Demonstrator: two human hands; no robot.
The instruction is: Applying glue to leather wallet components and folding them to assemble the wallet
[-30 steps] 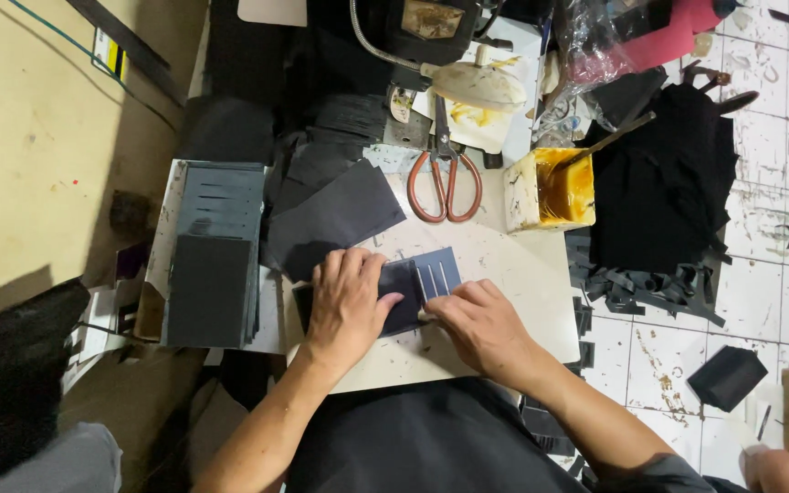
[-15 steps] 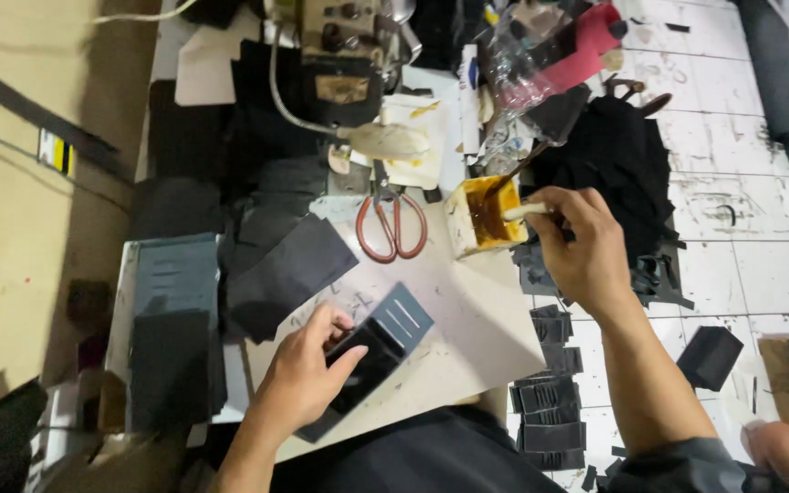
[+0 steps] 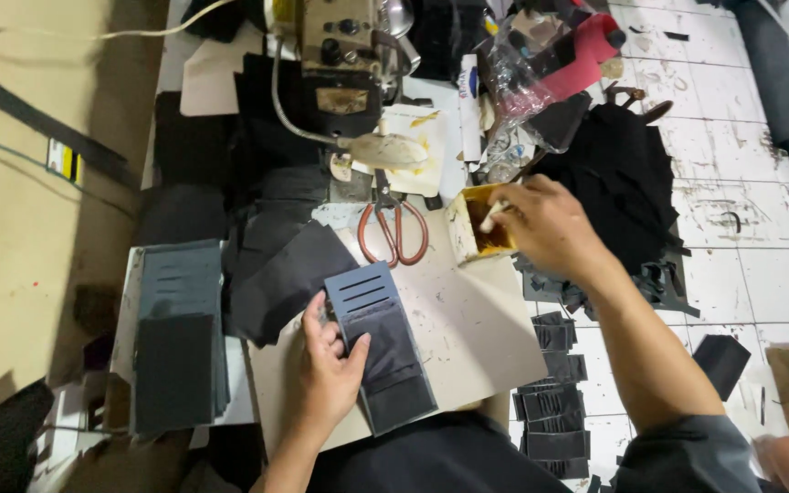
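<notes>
The right hand (image 3: 545,224) has left the dark wallet panel (image 3: 381,347) and now grips a brush in the yellow glue pot (image 3: 477,228) beyond it; the left hand (image 3: 331,370) presses flat, fingers spread, on the panel

— How many hands have you got over the tabletop (image 3: 468,338)?
— Two, both mine: my left hand (image 3: 331,374) and my right hand (image 3: 545,224).
— And the dark slotted panels?
— One under my left fingers (image 3: 355,351), the wallet panel (image 3: 378,342). A stack of similar panels (image 3: 175,333) lies off to the left; I can't count its layers.
— Scissors?
— One pair of scissors (image 3: 394,228), with red-brown handles.
— Pots of glue?
— One yellow glue container (image 3: 475,228), and one small stick (image 3: 495,212) in my right fingers.
— Machines?
— One sewing machine (image 3: 344,55) at the far end.
— Loose black cut pieces on the floor?
— Several piles (image 3: 554,402); too many pieces to count.
</notes>
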